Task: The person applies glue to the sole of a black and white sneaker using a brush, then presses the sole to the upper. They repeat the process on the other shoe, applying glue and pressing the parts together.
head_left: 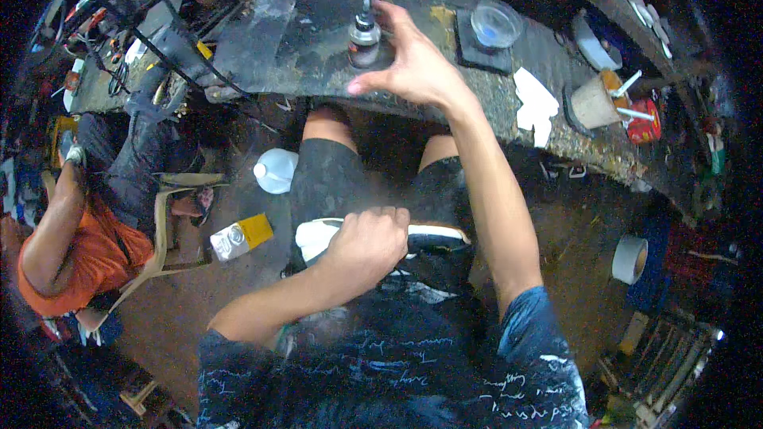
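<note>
In my lap lies a white and black shoe (318,237), its toe toward the left. My left hand (369,240) is closed over the middle of it and hides that part. Ahead on the dark workbench (318,40) stands a small bottle (365,46) with a thin, upright nozzle. My right hand (421,63) reaches to the bottle's right side, thumb and fingers spread wide. Whether a fingertip touches the bottle, I cannot tell.
Right of the bottle, a clear round bowl (494,26) sits on a dark block. Farther right are white paper (535,105) and a tub (594,102) holding brushes. A jug (276,171) and a yellow-white carton (242,236) rest on the floor. At left sits a person in orange (87,258).
</note>
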Action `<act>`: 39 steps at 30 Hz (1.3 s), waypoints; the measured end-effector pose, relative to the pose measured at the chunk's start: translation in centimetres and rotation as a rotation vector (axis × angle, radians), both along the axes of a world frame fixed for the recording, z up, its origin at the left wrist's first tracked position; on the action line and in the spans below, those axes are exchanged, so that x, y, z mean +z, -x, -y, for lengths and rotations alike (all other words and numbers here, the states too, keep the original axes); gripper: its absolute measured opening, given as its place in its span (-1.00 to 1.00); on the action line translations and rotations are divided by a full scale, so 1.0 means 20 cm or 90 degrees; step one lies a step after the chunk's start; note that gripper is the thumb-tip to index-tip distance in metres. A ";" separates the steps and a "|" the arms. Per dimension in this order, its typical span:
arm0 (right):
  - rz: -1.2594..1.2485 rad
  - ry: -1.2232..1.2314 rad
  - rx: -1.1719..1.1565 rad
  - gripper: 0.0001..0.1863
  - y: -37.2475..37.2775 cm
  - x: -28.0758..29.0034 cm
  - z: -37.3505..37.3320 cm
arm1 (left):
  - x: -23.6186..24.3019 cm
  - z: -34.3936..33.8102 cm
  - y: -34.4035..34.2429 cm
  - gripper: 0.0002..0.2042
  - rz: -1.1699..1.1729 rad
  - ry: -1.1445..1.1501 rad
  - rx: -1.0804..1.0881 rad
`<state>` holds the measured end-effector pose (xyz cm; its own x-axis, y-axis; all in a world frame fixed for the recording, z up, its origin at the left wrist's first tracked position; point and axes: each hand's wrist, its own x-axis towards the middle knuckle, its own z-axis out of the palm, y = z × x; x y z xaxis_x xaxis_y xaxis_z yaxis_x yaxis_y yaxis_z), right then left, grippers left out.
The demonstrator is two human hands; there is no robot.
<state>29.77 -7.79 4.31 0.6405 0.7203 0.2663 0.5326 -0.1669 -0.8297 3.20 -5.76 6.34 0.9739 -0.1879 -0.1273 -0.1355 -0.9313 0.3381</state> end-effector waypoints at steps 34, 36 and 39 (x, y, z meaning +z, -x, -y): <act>0.379 0.469 -0.005 -0.37 0.92 0.48 1.16 | 0.00 0.02 0.05 -0.84 0.029 0.056 0.044; 0.383 0.477 0.003 -0.37 0.92 0.48 1.15 | 0.00 0.02 0.06 -0.84 0.024 0.077 0.054; 0.417 0.478 0.013 -0.38 0.92 0.48 1.16 | 0.00 0.02 0.06 -0.84 0.034 0.074 0.053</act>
